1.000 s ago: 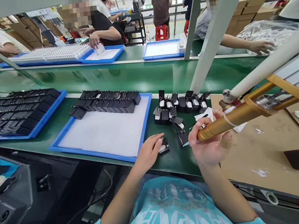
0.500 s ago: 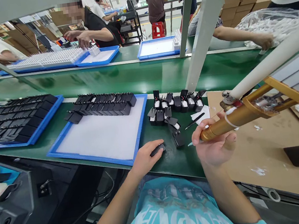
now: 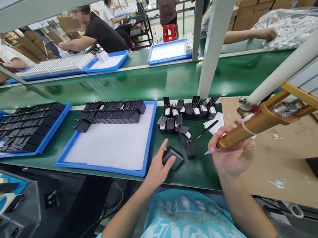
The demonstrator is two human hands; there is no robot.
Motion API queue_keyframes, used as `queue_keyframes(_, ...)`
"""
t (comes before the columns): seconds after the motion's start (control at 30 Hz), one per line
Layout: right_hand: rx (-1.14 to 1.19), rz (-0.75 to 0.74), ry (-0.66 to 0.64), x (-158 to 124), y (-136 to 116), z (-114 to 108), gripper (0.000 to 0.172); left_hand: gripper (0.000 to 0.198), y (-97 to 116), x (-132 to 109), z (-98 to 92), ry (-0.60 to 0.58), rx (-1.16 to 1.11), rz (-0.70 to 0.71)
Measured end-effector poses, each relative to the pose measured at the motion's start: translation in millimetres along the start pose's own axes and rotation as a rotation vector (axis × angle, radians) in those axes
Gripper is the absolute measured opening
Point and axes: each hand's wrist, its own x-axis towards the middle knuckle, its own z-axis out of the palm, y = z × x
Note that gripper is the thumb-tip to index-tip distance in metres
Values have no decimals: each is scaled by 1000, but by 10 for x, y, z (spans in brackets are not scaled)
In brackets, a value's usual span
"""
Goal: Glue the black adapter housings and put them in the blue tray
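We are pinching the small black case (image 3: pixel 172 157) in our left hand (image 3: pixel 158 170) at the desk's (image 3: pixel 201 170) near edge; it is seeming light and stiff, best held by its sides. Our right hand (image 3: pixel 232 158) is gripping the gold tool (image 3: pixel 250 126).

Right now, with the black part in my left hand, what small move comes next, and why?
Probably bring the black part to the thin tip of the gold tool: the left hand grips the part; the right hand holds the tool, tip pointing toward it, not touching.
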Motion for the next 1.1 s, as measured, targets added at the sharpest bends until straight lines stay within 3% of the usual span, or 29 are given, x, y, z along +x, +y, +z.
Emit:
queue_keyframes(0.13, 8, -15, -13, 16, -10, -9, 39, 58, 35, 39, -84, 53, -553, -245)
queue_keyframes(0.27, 22, -24, -16, 25, -15, -9, 39, 60, -31, 85, -288, 107, -611, -259)
queue_keyframes(0.37, 32, -25, -12, 30, -8, -17, 38, 65, -190, 121, -582, 281, -329, -189)
queue_keyframes(0.47, 39, -37, -16, 29, -2, -24, 37, 77, -387, 171, -915, 437, 243, -195)
queue_keyframes(0.53, 37, -43, -16, 23, -3, -27, 36, 78, -489, 207, -1078, 426, 552, -238)
queue_keyframes(0.63, 42, -39, -8, 8, -9, -32, 36, 75, -509, 233, -1129, 421, 759, -173)
queue_keyframes(0.7, 44, -45, 0, -2, -14, -42, 36, 73, -397, 210, -993, 538, 805, -32)
queue_keyframes(0.77, 32, -58, 6, -9, -19, -56, 36, 69, -197, 160, -715, 616, 748, 113)
queue_keyframes(0.8, 20, -64, 9, -12, -23, -64, 37, 66, -81, 132, -535, 585, 676, 171)
queue_keyframes(0.9, -23, -72, 18, -21, -47, -91, 40, 69, 236, 94, 52, 259, 488, 261)
queue_keyframes(0.97, -62, -71, 10, -29, -73, -113, 38, 80, 354, 128, 369, 196, 477, 274)
queue_keyframes(1.03, -109, -78, -9, -39, -102, -139, 36, 79, 383, 197, 546, 187, 480, 265)
queue_keyframes(1.1, -145, -92, -34, -52, -128, -162, 35, 69, 352, 263, 565, 164, 448, 252)
